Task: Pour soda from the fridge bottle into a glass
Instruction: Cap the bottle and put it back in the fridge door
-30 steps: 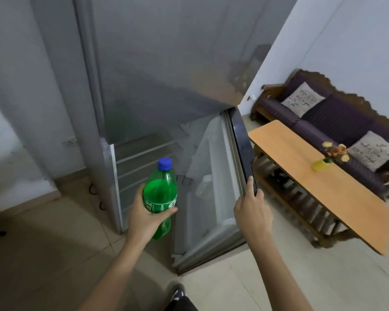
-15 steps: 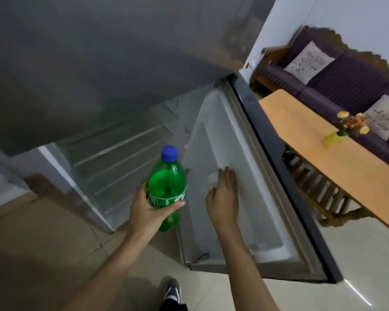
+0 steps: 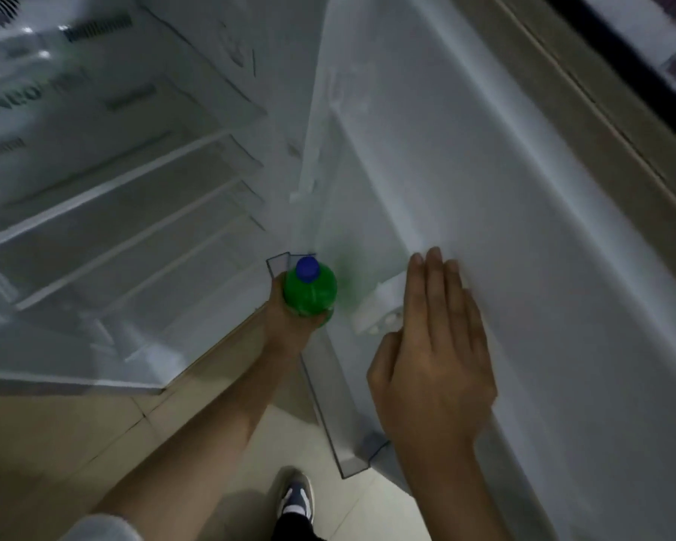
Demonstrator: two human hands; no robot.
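**A:** What is the left hand (image 3: pixel 289 326) doing?

**B:** It is closed around the lower body of the green soda bottle (image 3: pixel 310 292), fingers wrapped from below, with the bottle upright and its blue cap (image 3: pixel 307 269) pointing toward the camera. The bottle sits at the inner end of the clear door bin (image 3: pixel 342 435), right by the hinge side of the fridge door (image 3: pixel 523 228). I can't tell whether its base rests in the bin or hangs just over it.

**B:** The right hand (image 3: pixel 432 353) is open, flat, fingers together, palm against the inside of the door.

**A:** What could go wrong?

**B:** My guess: a chilled plastic bottle may be slick, and a one-handed grip low on a rounded body could let it tip or slip. It might also knock the bin's thin rim on the way past. And if that flat hand pushes the door closed early, the door could catch the left forearm or the bottle.

**A:** Materials?

**B:** The bottle is smooth translucent green plastic with a domed shoulder and a small round cap. The bin is thin, clear, hard-edged plastic. The door liner is moulded white plastic, matte. Inside, the shelves (image 3: pixel 106 212) look like flat panes with pale edging. The view is blurred, so finer texture is lost.
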